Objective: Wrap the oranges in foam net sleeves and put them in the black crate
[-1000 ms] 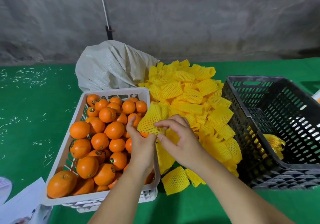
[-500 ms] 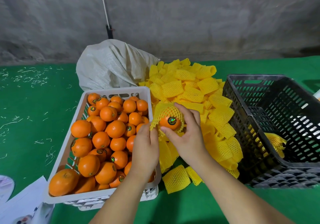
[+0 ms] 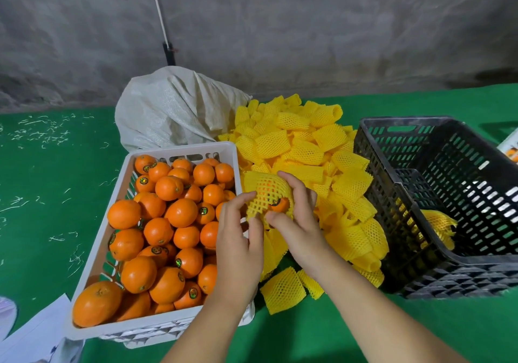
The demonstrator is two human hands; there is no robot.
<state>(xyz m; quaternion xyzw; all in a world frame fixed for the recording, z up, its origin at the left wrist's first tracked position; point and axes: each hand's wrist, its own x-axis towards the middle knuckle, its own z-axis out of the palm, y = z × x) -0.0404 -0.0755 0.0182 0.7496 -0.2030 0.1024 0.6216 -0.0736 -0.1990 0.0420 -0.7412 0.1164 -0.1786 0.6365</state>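
Orange [image 3: 280, 204] sits half-sleeved in foam net [image 3: 265, 191], both hands [image 3: 238, 239] pinching.

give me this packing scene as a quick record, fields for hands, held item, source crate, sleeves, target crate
left hand: left hand pinches the net's left edge
right hand: right hand cups the netted fruit
held item: orange mostly inside a yellow foam net sleeve, lower part bare
source crate: white crate heaped with bare oranges
sleeves: pile of yellow sleeves between the two crates
target crate: black crate, at least one wrapped item inside
other: white sack behind
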